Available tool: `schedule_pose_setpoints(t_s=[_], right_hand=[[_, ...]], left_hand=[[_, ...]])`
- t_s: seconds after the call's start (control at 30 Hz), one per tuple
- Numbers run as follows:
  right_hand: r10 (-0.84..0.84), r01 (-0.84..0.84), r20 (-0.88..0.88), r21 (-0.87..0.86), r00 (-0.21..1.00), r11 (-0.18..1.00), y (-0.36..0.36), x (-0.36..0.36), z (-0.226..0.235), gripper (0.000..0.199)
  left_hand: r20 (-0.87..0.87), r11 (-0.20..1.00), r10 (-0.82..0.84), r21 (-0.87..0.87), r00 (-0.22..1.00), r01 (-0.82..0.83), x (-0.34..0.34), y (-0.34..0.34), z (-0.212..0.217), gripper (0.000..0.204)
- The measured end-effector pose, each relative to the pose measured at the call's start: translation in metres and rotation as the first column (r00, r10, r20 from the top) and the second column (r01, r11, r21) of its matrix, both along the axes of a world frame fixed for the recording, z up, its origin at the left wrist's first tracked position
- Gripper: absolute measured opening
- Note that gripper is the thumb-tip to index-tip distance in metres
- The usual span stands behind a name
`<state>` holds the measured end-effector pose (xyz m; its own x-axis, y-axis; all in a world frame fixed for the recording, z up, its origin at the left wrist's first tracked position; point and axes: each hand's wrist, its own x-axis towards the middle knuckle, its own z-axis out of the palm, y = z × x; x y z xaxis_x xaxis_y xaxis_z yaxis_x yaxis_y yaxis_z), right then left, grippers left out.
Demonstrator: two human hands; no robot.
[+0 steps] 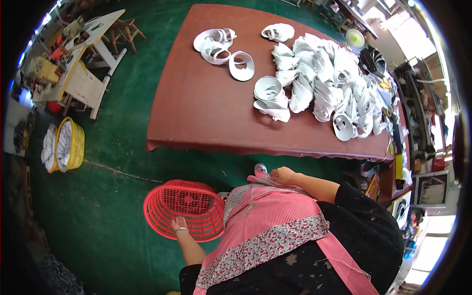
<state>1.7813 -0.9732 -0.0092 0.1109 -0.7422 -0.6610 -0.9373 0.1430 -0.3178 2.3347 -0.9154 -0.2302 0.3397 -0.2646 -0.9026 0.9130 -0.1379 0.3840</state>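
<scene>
A red plastic basket (pixel 216 223) with slatted sides tilts beside my left hip, its open side toward me. My left hand (pixel 180 224), with a band at the wrist, is closed over its near rim. I wear a pink striped apron (pixel 275 216) with floral trim. At the front of the apron, my right hand (pixel 283 175) is closed, its fingers pinching the gathered cloth; the fingertips are partly hidden. Just left of that hand, a small white and pink rounded thing (pixel 260 170) shows below the table edge; I cannot tell its kind.
Ahead stands a table (pixel 196 108) with a brown cover. White visor-like pieces (pixel 314 69) are heaped on its right, with several more (pixel 214 45) at far left. A yellow basket (pixel 73 147) of white bundles sits on the green floor. Beyond it are a sewing workbench (pixel 81 73) and a wooden stool (pixel 125 34).
</scene>
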Motion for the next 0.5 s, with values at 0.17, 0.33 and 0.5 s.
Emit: schedule_pose_setpoints(t_s=[0.17, 0.33, 0.5], right_hand=[[-0.029, 0.032, 0.033, -0.123, 0.999, 0.992, -0.01, -0.026, -0.001, 0.033], [0.086, 0.073, 0.242, -0.58, 0.966, 0.812, -0.068, -0.058, 0.053, 0.015], [0.079, 0.008, 0.065, -0.821, 0.995, 0.571, -0.182, -0.104, 0.07, 0.025]], left_hand=[[0.183, 0.94, -0.293, -0.122, 0.938, 0.317, -0.059, -0.082, 0.07, 0.061], [0.238, 0.741, -0.596, -0.205, 0.767, 0.64, -0.188, -0.154, 0.155, 0.044], [0.202, 0.368, -0.861, -0.386, 0.467, 0.846, -0.354, -0.196, 0.212, 0.042]])
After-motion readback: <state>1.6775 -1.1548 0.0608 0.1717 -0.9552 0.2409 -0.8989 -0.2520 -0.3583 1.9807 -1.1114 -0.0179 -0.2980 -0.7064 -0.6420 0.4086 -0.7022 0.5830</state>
